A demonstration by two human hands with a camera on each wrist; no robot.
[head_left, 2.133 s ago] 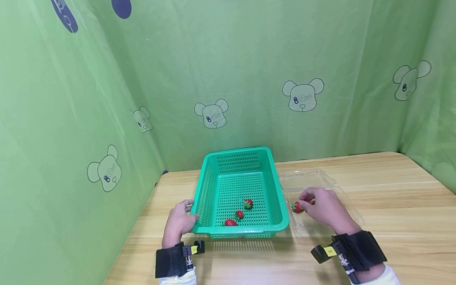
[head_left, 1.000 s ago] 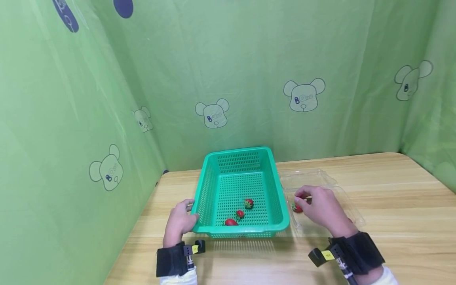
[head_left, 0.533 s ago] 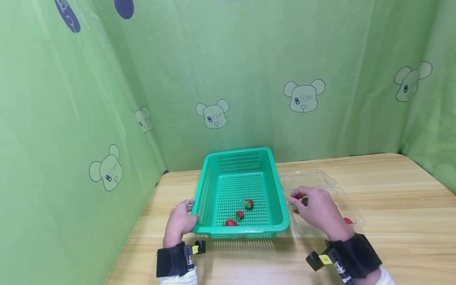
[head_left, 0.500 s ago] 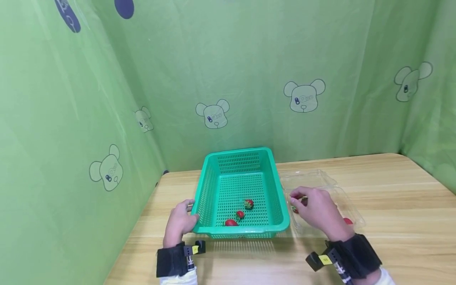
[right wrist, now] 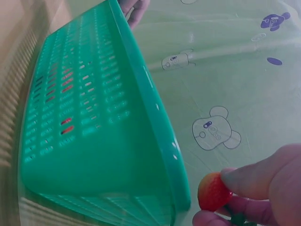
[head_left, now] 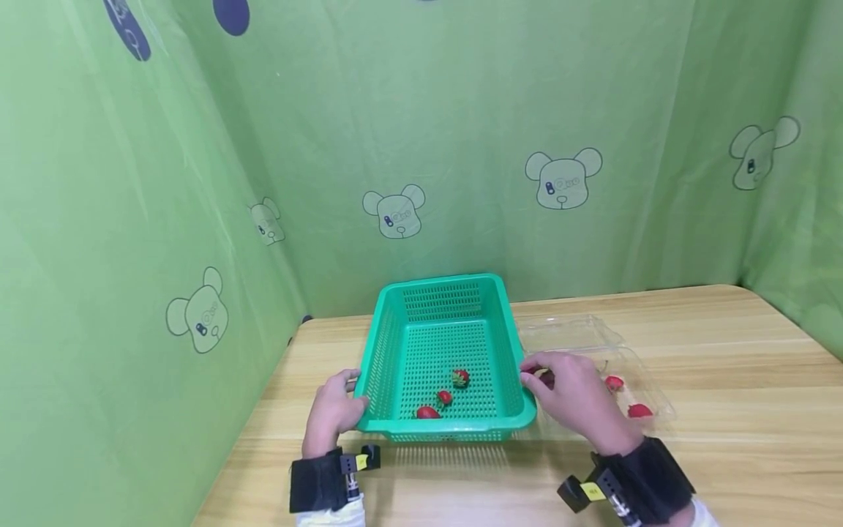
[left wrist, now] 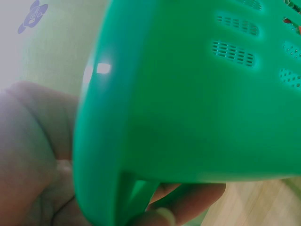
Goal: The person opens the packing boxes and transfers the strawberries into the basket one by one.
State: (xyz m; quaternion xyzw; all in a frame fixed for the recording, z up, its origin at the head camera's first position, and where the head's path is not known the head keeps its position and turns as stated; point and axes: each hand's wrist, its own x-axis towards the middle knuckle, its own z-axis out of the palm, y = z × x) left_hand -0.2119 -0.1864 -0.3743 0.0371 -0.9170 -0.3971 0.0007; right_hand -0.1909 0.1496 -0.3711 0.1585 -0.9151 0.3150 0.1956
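A green plastic basket (head_left: 448,426) stands on the table with several strawberries on its floor, among them one strawberry (head_left: 428,413) near the front wall. My left hand (head_left: 333,408) grips its front left corner, thumb over the rim and fingers below it, as the left wrist view shows. Beside the basket's right rim, my right hand (head_left: 573,388) pinches a strawberry (right wrist: 214,192) between thumb and fingers. Under that hand sits a clear plastic clamshell box (head_left: 648,377), its lid folded back. Two strawberries show in the box, one a red strawberry (head_left: 639,410) at the right.
The wooden table (head_left: 744,410) stretches to the right of the box and in front of the basket. A green curtain (head_left: 461,132) with printed bear heads hangs close behind the table and along the left side.
My right hand, with the strawberry, has moved left and up from the box to the basket's right rim, uncovering strawberries in the box. My left hand and the basket stay put.
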